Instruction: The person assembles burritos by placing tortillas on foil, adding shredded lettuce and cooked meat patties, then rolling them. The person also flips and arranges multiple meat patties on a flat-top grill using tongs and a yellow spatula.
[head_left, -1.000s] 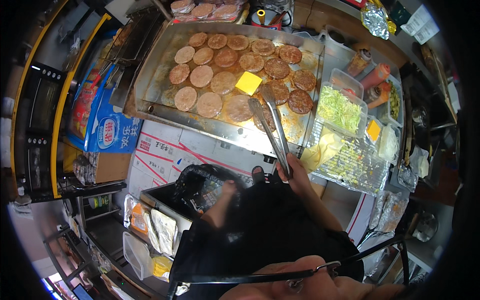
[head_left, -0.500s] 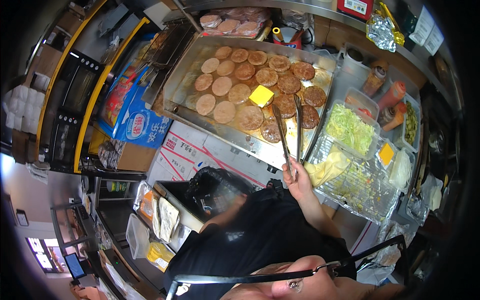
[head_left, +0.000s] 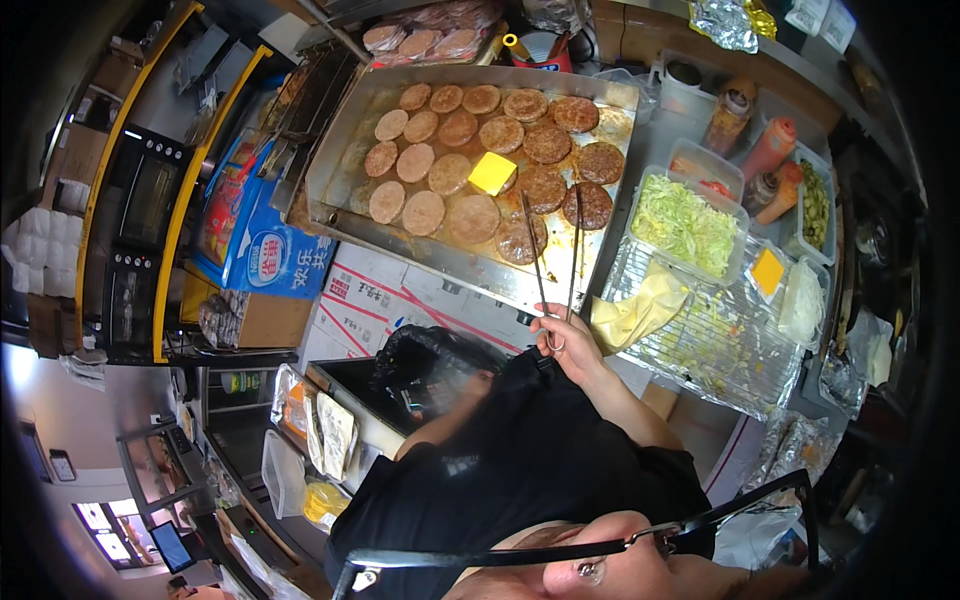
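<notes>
My right hand (head_left: 562, 340) is closed around the handle end of metal tongs (head_left: 574, 262), at the front edge of the griddle (head_left: 335, 212). The tongs' arms are spread and nothing shows gripped between their tips. One tip is over a browned patty (head_left: 521, 240) at the front, the other over a patty (head_left: 587, 206) to its right. Several round patties lie in rows, paler at the left and darker at the right. A yellow cheese slice (head_left: 493, 173) rests on one in the middle. My left hand (head_left: 478, 384) hangs low by a black-bagged bin (head_left: 410, 365), its fingers blurred.
Right of the griddle, a tub of shredded lettuce (head_left: 685, 225) and a cream-coloured cloth or glove (head_left: 635, 312) lie on a wire rack (head_left: 690, 365). Sauce bottles (head_left: 770, 148), a pickle tub (head_left: 815, 215) and cheese slices (head_left: 767, 272) are beyond. Packed patties (head_left: 420, 42) sit behind the griddle.
The view has shifted, so the griddle appears farther left and up. The tongs have drawn slightly back toward me, and their arms look wider apart. The cheese slice stays on its patty.
</notes>
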